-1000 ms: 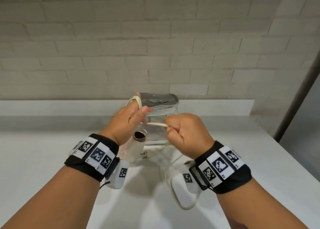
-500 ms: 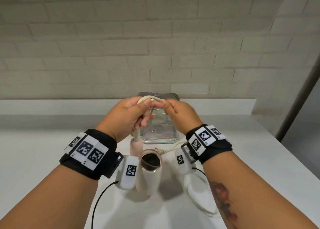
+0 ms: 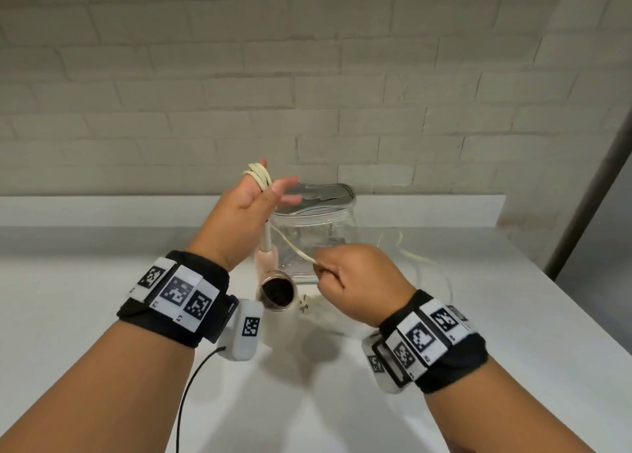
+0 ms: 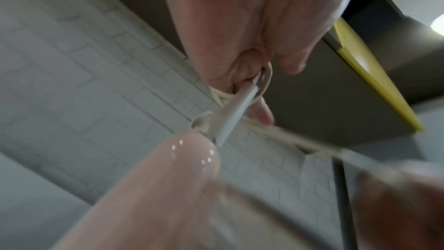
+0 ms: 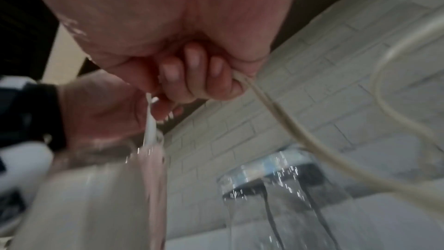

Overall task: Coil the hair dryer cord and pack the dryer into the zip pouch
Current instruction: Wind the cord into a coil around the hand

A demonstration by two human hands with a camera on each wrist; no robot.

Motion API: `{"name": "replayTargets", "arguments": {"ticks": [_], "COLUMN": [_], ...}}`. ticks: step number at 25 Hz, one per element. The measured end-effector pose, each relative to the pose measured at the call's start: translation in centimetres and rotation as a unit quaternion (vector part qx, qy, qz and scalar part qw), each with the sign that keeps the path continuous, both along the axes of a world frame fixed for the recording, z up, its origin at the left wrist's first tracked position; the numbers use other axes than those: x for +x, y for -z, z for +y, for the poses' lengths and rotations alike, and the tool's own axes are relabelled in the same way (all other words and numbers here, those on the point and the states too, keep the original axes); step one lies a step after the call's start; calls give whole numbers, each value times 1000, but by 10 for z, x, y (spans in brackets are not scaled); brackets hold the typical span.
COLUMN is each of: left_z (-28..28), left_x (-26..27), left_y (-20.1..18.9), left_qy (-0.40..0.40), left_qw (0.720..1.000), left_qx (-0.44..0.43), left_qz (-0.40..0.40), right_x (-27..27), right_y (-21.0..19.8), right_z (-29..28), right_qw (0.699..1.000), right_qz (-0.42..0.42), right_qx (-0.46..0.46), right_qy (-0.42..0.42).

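Observation:
My left hand [image 3: 263, 192] is raised in front of the clear zip pouch [image 3: 330, 228], with several loops of cream cord [image 3: 259, 175] wound round its fingers. The pink hair dryer [image 3: 275, 288] hangs from that hand by its cord end, barrel mouth towards me. My right hand [image 3: 328, 274], lower and to the right, pinches the cord in a fist, so a taut strand [image 3: 290, 244] runs up to the left hand. The left wrist view shows the left hand [image 4: 252, 60] curled round the loops above the dryer handle [image 4: 168, 178]. The right wrist view shows the right hand [image 5: 192, 77] gripping the cord [image 5: 288, 121].
Slack cord [image 3: 424, 264] lies on the white counter [image 3: 513, 315] right of the pouch, and the plug [image 3: 304, 305] rests below the dryer. A raised ledge [image 3: 102, 209] and a brick wall stand behind. A dark post [image 3: 588, 196] rises at the right.
My right hand has dropped down and right from the left hand, drawing a strand of cord taut. The left hand rose with more loops on it, and the dryer swung away from me.

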State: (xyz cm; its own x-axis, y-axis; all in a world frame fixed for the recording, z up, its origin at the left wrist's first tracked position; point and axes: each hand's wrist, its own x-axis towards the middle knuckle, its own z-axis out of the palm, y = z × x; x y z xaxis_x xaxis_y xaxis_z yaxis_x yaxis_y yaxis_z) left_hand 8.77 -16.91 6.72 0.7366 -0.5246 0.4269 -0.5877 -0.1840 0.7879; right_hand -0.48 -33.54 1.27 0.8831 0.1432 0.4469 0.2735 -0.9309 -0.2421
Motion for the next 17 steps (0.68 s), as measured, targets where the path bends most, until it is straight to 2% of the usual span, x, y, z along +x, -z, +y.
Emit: {"name": "replayTargets", "arguments": {"ticks": [2, 6, 9, 11, 13, 17], "left_z": [2, -2, 4, 8, 9, 6], "left_x": [-3, -10, -13, -13, -13, -9], "left_y": [3, 12, 4, 1, -2, -9], "left_qy": [19, 54, 73, 99, 129, 168], "left_qw": [997, 989, 986, 987, 986, 965], "left_qx": [70, 137, 143, 111, 38, -139], "left_qz": [-29, 1, 31, 62, 94, 142], "right_x": [-10, -7, 10, 23, 38, 54], "right_y": [-18, -49, -59, -59, -56, -34], "right_z": [-6, -18, -23, -25, -21, -4], "right_qw": [999, 991, 988, 985, 988, 997], "right_qz": [-50, -112, -120, -127, -117, 7], "right_qx": [20, 65, 98, 112, 88, 45], "right_qy": [-9, -31, -13, 11, 36, 56]}}
